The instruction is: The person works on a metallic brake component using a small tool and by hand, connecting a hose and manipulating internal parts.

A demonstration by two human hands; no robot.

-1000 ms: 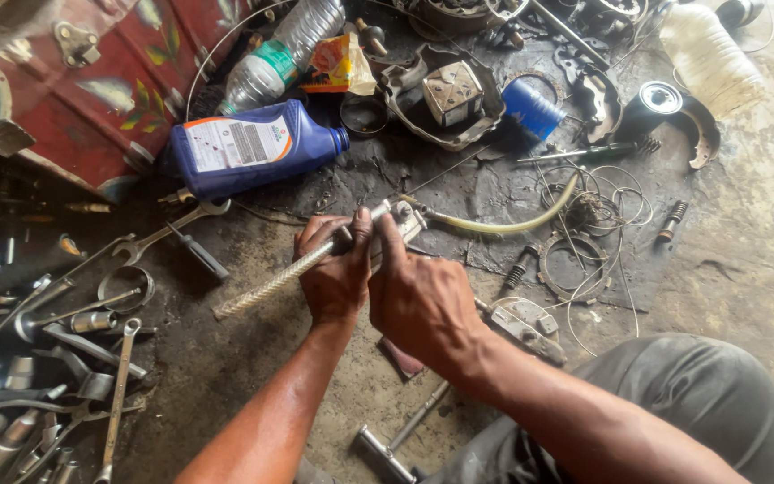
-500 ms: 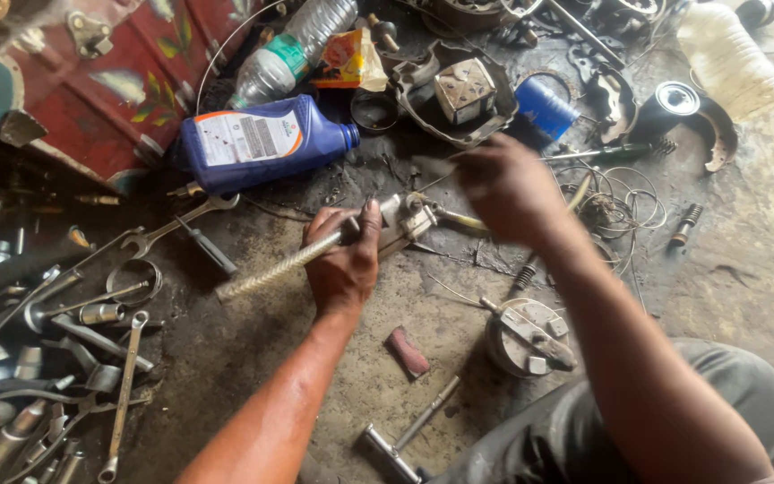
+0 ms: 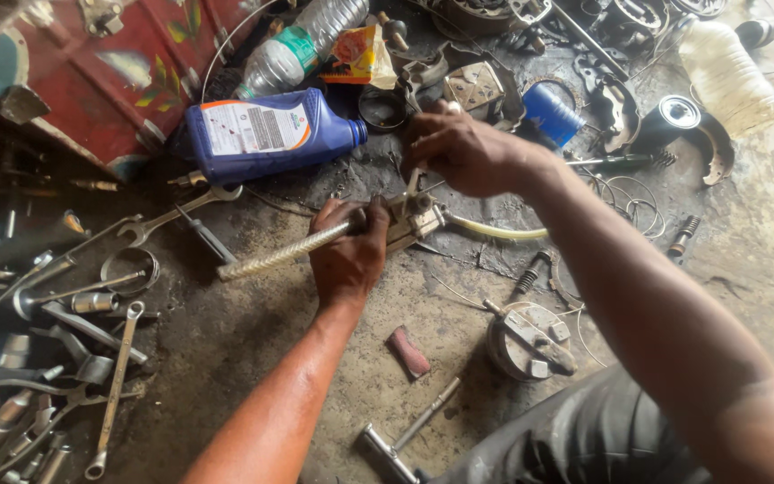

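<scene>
Nearest the camera, a T-shaped socket wrench (image 3: 405,439) lies on the grimy floor (image 3: 253,341), with a small reddish block (image 3: 408,351) and a round metal drum part (image 3: 528,339) a little beyond it — set down within reach of the work.

Further out, the left hand (image 3: 349,251) is wrapped tightly around the near end of a braided metal hose (image 3: 281,253), fingers curled fully closed on it where it meets a metal fitting (image 3: 414,218). That hold appears to steady the assembly just above the floor so the other hand can work on it. The hose's long axis runs from lower left to upper right, its free end pointing toward the spanners (image 3: 118,385) scattered at the left; a pale yellowish tube (image 3: 494,231) carries on from the fitting to the right.

Just beyond, the right hand (image 3: 459,148) hovers above the fitting, fingers bent down and pinching something small at its top — what exactly, I cannot tell.

Farthest away lie a blue oil bottle (image 3: 266,134) on its side, a clear plastic bottle (image 3: 302,40) and a red painted box (image 3: 82,72).
</scene>
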